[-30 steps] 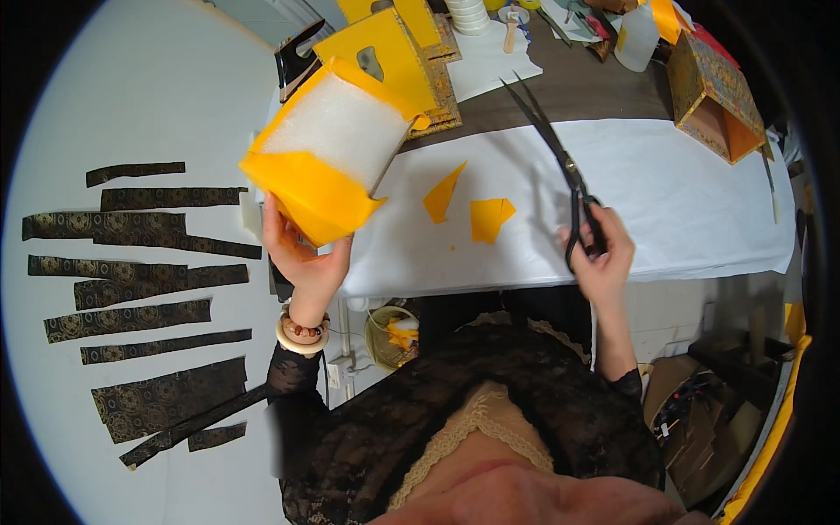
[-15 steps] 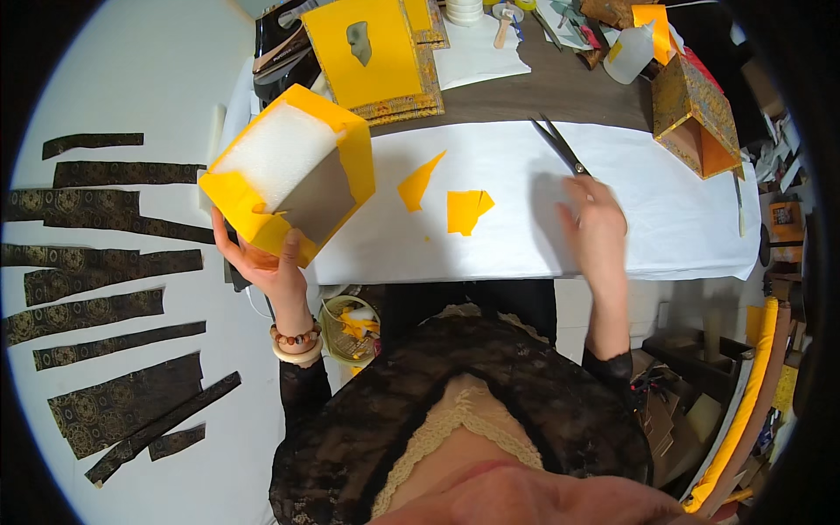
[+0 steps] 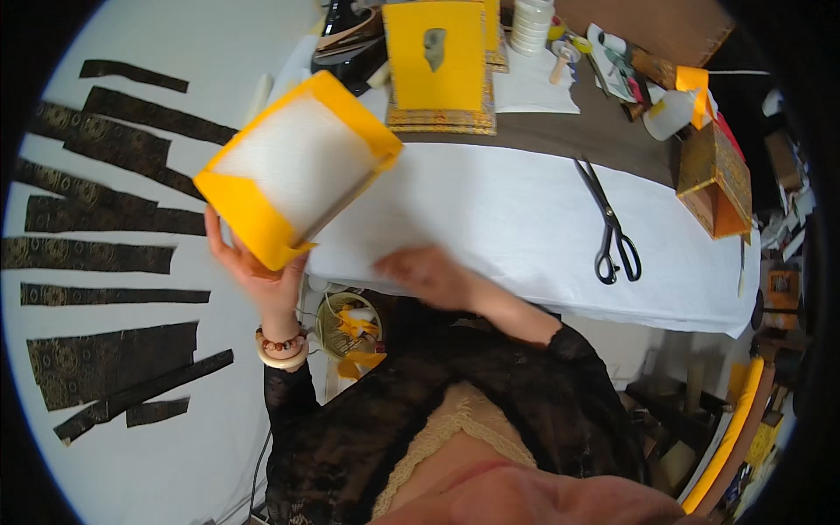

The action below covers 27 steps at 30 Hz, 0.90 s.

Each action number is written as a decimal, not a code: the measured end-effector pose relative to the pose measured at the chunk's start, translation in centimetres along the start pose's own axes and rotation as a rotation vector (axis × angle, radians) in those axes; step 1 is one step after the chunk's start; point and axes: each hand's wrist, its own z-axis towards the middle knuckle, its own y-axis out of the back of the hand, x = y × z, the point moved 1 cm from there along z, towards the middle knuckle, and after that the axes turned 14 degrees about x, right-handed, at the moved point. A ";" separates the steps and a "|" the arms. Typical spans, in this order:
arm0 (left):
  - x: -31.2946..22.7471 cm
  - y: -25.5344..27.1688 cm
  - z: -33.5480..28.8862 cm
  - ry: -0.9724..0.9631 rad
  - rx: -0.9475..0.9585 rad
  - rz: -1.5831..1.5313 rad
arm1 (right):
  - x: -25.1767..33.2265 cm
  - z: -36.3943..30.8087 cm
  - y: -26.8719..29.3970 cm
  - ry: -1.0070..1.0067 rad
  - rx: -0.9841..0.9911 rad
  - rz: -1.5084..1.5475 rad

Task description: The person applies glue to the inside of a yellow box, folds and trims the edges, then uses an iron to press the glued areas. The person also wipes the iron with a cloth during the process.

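Head camera view, looking down on a person's two bare hands at a worktable:

1. Left hand (image 3: 254, 267) grips the lower edge of a yellow-wrapped panel (image 3: 297, 157), fingers partly hidden beneath it, holding it raised at the table's left end, beside dark patterned strips (image 3: 101, 258).

2. Just changed: the black scissors (image 3: 609, 219) have left the right hand (image 3: 429, 276) and lie on the white sheet (image 3: 516, 249). Two yellow offcuts are gone from that sheet (a yellow scrap (image 3: 360, 361) now shows below the bin (image 3: 379, 325)). This suggests a pause from cutting, with scraps being cleared.

3. The right hand is blurred over the table's front edge, reaching leftward; whether its fingers hold anything, I cannot tell.

4. The panel's white face turns up toward the camera, framed by yellow folds. Its long axis slants from lower left, nearest the left hand, to upper right, toward the upright yellow panel (image 3: 433, 83).
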 end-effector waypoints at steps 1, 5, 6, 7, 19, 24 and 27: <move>-0.1 0.0 -0.4 0.008 0.016 0.013 | 1.6 0.0 2.0 -0.062 -0.193 -0.198; 0.9 -0.7 -1.6 -0.051 0.111 0.034 | 5.6 -0.9 7.3 0.118 -0.569 -0.204; 0.7 -1.4 -1.7 -0.043 0.139 0.040 | 6.8 -1.0 8.2 0.181 -0.556 -0.331; 0.8 -1.9 -1.8 -0.056 0.143 0.045 | 7.5 -1.2 8.8 0.239 -0.541 -0.461; 1.3 -4.6 -2.4 -0.144 0.263 -0.029 | 7.9 -2.1 10.6 0.189 -0.409 -0.743; 1.1 -5.3 -2.7 -0.102 0.293 -0.157 | 8.8 -2.3 10.4 0.222 -0.355 -0.778; 1.0 -5.5 -3.1 -0.094 0.326 -0.179 | 8.9 -2.1 10.7 0.191 -0.409 -0.716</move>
